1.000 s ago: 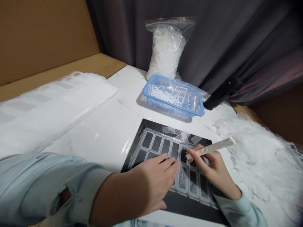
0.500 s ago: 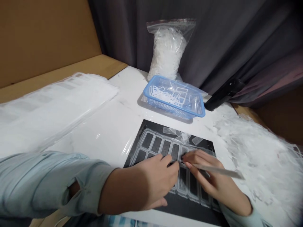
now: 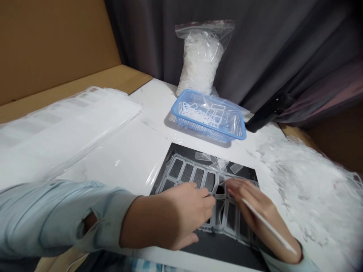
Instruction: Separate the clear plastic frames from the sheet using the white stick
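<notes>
A clear plastic sheet of rectangular frames [image 3: 187, 172] lies on a black mat [image 3: 227, 247] in front of me. My left hand [image 3: 176, 215] rests palm down on the sheet, fingers together and pressing it. My right hand [image 3: 255, 211] is closed on a thin white stick [image 3: 269, 226], whose tip touches the sheet by the left fingertips. Small clear cut-out pieces [image 3: 218, 162] lie at the mat's far edge.
A blue basket [image 3: 235, 134] with clear plastic bits stands behind the mat, with a zip bag of white scraps [image 3: 200, 56] behind it. A heap of white plastic trimmings [image 3: 309, 181] fills the right. A stack of clear sheets [image 3: 56, 124] lies at the left. A black object [image 3: 268, 111] leans by the curtain.
The stick has swung from pointing up and right to lying back along my right hand. That hand moved closer to the left fingertips. The left hand stayed pressed on the sheet.
</notes>
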`<state>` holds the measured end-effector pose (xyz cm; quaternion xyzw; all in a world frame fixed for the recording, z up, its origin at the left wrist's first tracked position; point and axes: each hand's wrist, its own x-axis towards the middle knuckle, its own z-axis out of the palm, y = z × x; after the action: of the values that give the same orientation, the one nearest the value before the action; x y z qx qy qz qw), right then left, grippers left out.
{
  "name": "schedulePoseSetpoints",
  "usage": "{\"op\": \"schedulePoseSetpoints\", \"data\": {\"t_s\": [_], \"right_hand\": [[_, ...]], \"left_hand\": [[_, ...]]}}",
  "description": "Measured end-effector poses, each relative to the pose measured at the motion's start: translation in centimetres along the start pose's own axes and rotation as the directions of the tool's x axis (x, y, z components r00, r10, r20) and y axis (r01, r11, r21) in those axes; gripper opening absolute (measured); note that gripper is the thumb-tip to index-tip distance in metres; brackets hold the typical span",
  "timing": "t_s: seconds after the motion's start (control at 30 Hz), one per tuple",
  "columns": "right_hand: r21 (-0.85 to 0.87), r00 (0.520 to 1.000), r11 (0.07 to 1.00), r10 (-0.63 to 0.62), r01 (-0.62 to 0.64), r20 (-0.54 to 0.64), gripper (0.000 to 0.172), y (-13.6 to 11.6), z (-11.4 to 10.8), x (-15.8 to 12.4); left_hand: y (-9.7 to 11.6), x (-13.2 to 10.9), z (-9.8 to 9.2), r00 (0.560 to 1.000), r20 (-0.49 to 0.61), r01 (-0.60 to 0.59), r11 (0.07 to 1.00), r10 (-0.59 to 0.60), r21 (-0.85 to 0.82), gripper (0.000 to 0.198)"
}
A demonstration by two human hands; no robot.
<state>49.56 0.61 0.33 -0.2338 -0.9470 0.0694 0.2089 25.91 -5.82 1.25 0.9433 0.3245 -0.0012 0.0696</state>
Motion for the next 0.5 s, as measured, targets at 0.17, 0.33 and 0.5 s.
{"op": "schedulePoseSetpoints", "data": {"t_s": [0.17, 0.33, 0.5], "right_hand": [[-0.095, 0.843, 0.921, 0.300, -0.378, -0.447, 0.020, 1.6, -0.7, -0.2], [-0.099, 0.741, 0.885, 0.315, -0.455, -0.593, 0.022, 2.0, -0.5, -0.5], [-0.156, 0.653, 0.827, 0.295, -0.540, -0.698, 0.025, 2.5, -1.4, -0.5]], "left_hand": [[0.1, 0.0, -1.4, 0.995, 0.101, 0.027, 0.998, -0.022, -0.053, 0.047], [0.3, -0.1, -1.6, 0.993, 0.105, 0.061, 0.997, -0.055, -0.056, 0.046], [0.0, 0.4, -1.5, 0.987, 0.162, 0.027, 0.999, -0.022, -0.033, 0.048]]}}
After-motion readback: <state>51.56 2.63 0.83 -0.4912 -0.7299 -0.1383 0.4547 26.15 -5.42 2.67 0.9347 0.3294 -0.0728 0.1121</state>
